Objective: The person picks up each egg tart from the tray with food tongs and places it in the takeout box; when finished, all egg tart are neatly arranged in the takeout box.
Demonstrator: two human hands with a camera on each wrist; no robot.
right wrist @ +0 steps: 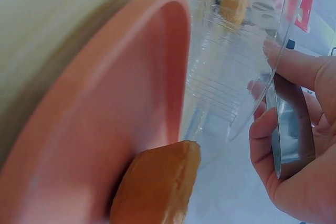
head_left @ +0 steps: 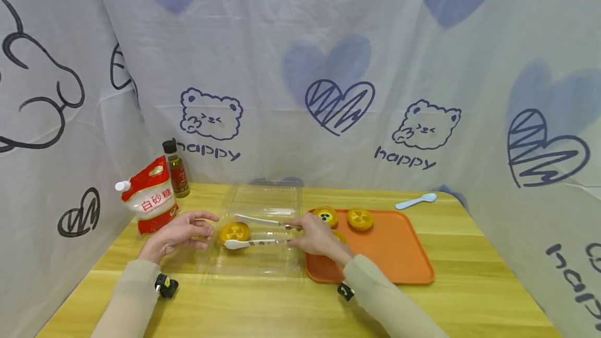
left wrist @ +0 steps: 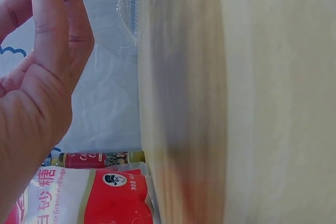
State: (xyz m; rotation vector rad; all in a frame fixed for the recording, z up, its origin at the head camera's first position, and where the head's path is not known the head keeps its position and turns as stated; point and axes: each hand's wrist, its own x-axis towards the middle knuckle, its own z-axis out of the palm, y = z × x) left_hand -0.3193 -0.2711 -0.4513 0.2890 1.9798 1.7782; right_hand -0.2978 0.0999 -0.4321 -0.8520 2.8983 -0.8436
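My right hand (head_left: pixel 319 236) grips a pair of tongs (head_left: pixel 263 243), its metal end seen in the right wrist view. The white tips reach left on either side of an egg tart (head_left: pixel 235 232) in the left part of a clear plastic container (head_left: pixel 263 271); whether they touch it I cannot tell. My left hand (head_left: pixel 180 233) is held beside the container's left side, fingers loosely bent and holding nothing. On the orange tray (head_left: pixel 389 260) sit a tart with dark berries (head_left: pixel 325 216), a plain tart (head_left: pixel 360 218) and another partly behind my right hand.
A red and white bag of granulated sugar (head_left: pixel 152 197) stands at the left, with a dark-capped bottle (head_left: pixel 178 173) behind it. A pale blue spoon (head_left: pixel 416 201) lies at the back right. The container's clear lid (head_left: pixel 265 197) is raised toward the printed curtain.
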